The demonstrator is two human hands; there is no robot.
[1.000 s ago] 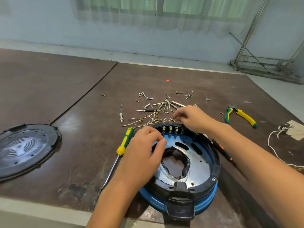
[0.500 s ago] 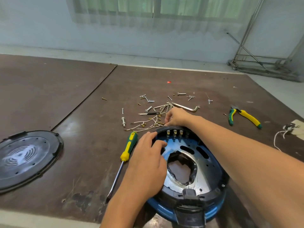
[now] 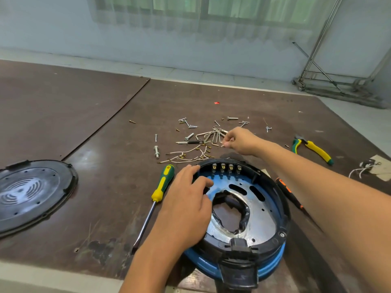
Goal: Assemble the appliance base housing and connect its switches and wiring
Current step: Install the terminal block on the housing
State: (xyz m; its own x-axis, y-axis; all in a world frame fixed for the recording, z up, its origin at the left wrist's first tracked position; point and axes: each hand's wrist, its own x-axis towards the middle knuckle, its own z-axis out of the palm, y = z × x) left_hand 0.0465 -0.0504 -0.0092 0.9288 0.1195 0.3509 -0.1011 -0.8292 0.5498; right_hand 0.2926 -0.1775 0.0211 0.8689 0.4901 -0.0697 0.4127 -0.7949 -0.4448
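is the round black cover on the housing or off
Off. The round black cover lies flat on the table, well left of the housing, whose inside shows.

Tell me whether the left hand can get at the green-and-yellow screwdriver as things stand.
Probably yes. The screwdriver lies flat on the table just left of the left hand, with nothing between them. It would first have to let go of the housing rim it grips.

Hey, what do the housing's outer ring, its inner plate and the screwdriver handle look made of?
Outer ring: matte black moulded plastic, probably. Inner plate: bare metal, likely; it reflects light, with punched slots. Screwdriver handle: glossy green and yellow plastic or rubber.
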